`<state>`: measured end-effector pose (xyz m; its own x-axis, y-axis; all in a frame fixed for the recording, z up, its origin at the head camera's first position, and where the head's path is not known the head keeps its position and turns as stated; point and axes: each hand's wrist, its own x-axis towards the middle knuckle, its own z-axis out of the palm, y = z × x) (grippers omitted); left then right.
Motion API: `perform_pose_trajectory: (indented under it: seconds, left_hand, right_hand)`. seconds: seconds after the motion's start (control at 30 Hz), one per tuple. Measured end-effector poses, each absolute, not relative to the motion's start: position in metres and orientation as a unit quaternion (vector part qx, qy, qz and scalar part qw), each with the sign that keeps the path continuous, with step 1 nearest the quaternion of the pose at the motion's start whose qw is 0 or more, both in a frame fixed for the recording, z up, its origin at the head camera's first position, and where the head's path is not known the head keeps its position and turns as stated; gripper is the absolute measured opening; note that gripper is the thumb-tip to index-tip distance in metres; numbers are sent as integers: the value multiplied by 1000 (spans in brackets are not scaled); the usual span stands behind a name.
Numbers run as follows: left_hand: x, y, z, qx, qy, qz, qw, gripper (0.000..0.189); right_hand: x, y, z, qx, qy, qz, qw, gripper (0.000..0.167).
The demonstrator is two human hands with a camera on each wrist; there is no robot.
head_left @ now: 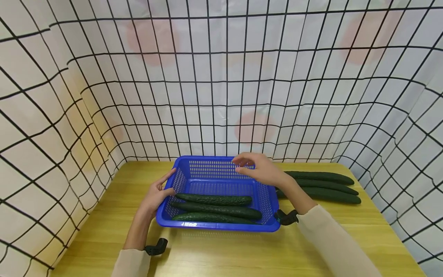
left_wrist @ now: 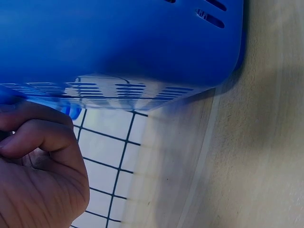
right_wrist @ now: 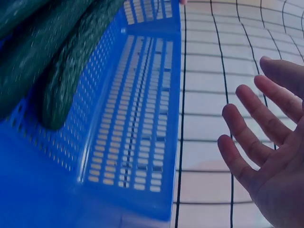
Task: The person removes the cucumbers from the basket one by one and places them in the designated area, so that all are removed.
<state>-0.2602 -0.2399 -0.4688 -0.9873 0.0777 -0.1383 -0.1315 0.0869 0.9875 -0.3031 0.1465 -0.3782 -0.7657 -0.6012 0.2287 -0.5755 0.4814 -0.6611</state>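
Observation:
A blue plastic basket (head_left: 218,227) with slotted walls sits on the table. Three dark green cucumbers (head_left: 221,210) lie side by side in its near half. My left hand (head_left: 155,196) grips the basket's left rim, thumb over the edge; in the left wrist view its curled fingers (left_wrist: 42,137) show beside the slotted wall. Above the far right part of the basket hovers my right hand (head_left: 259,167), holding nothing. Its fingers (right_wrist: 259,118) are spread and loosely bent in the right wrist view, apart from the basket wall (right_wrist: 137,114).
Three more cucumbers (head_left: 328,195) rest on the wooden table (head_left: 214,257) right of the basket, partly behind my right forearm. A white backdrop with black grid lines (head_left: 207,92) rises behind the table and along both sides.

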Motion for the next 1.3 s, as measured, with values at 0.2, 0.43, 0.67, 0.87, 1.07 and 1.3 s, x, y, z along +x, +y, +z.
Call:
perform_pose_trajectory:
  seconds: [0.2, 0.43, 0.67, 0.87, 1.07, 1.3]
  left_hand:
    - [-262, -240, -469, -16, 736, 672, 74, 81]
    - [-261, -241, -470, -13, 740, 669, 70, 81]
    - [-262, -242, -470, -11, 736, 673, 72, 82]
    - [-262, -242, -470, -14, 733, 676, 75, 83]
    - [-262, -240, -470, -20, 732, 677, 73, 84]
    - [-261, -238, -469, -20, 732, 677, 69, 84]
  right_hand:
    - [-305, 124, -382, -356, 855, -374, 41, 34]
    - [-311, 106, -396, -351, 858, -368, 71, 36]
    - [-312, 94, -399, -350, 862, -357, 84, 38]
    - [-316, 89, -399, -339, 867, -353, 96, 35]
    - [-323, 83, -410, -352, 868, -325, 129, 41]
    - [-322, 76, -423, -360, 864, -301, 179, 50]
